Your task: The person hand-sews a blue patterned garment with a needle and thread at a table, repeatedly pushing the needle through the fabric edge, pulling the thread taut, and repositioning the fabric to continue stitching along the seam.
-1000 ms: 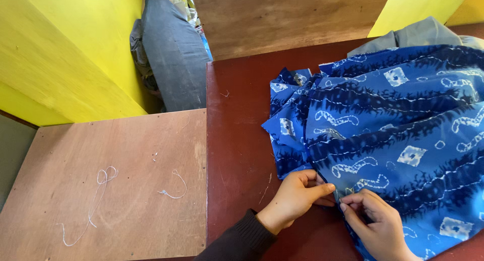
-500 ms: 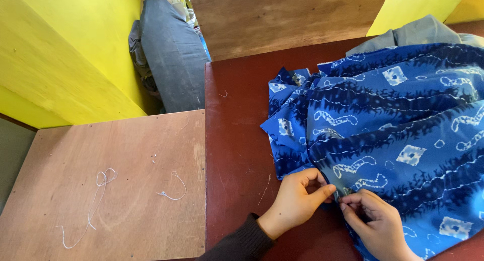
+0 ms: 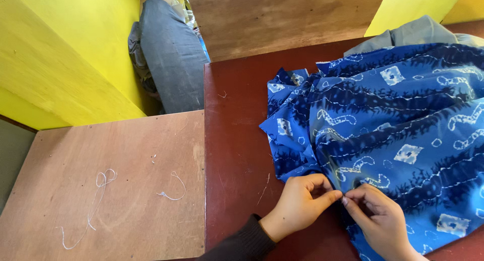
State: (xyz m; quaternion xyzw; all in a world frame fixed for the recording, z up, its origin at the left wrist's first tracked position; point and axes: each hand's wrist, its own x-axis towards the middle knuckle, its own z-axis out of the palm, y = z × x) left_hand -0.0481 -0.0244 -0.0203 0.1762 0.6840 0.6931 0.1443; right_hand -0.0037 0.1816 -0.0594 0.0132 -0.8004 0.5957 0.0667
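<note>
A blue patterned cloth with white motifs lies bunched on the dark red table at the right. My left hand, in a dark sleeve, pinches the cloth's near edge between thumb and fingers. My right hand pinches the same edge just to the right, fingertips nearly touching the left hand's. What lies between the fingertips is too small to make out.
A lower brown wooden board at the left carries loose white threads. Yellow panels wall the left and back right. A grey bundle sits in the gap behind. Grey fabric lies behind the blue cloth.
Both hands stay pinched on the cloth's edge, their fingertips drawn slightly closer together. The view has shifted a little.
</note>
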